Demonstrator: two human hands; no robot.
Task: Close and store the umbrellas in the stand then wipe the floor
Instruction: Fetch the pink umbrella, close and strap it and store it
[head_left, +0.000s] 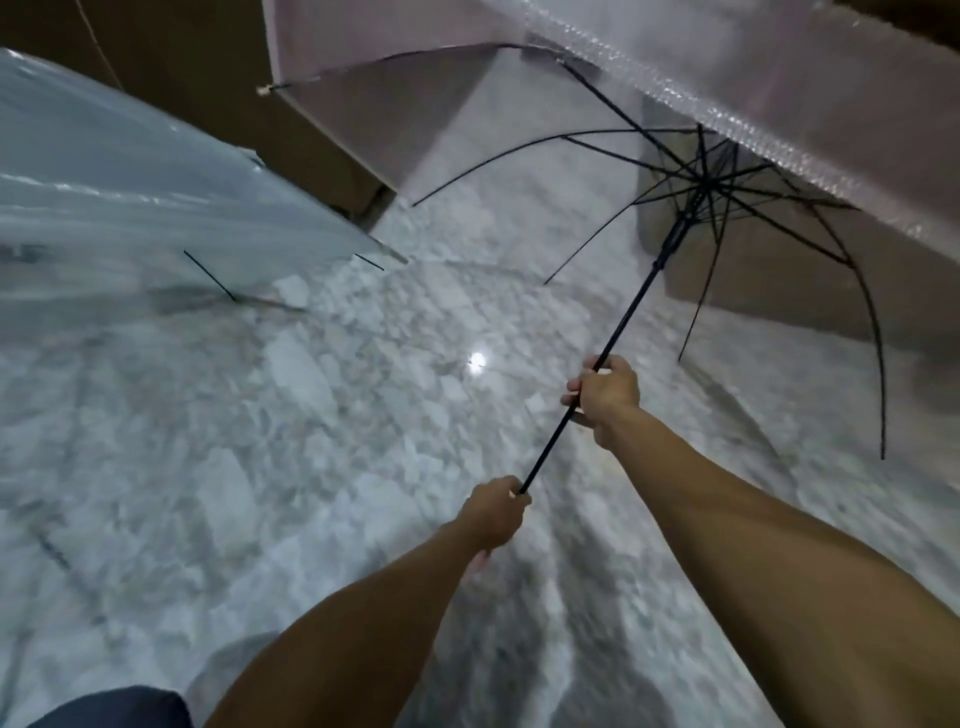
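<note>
Marble floor (311, 415) lies beneath the open pink umbrella (701, 187); a clear umbrella (130, 171) sits left of it. Right hand (605, 395) wraps the pink umbrella's black shaft (631, 306) midway, and left hand (493, 514) grips its lower end.

2 open umbrellas show: 1 clear umbrella (701, 187) with black ribs on a black shaft, and 1 pale blue umbrella (130, 171) at the left. 2 hands are in view, the left hand (493, 517) and the right hand (605, 397)

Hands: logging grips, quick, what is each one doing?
Left hand: closed round the handle end of the umbrella.
Right hand: closed round its shaft, higher up.
</note>
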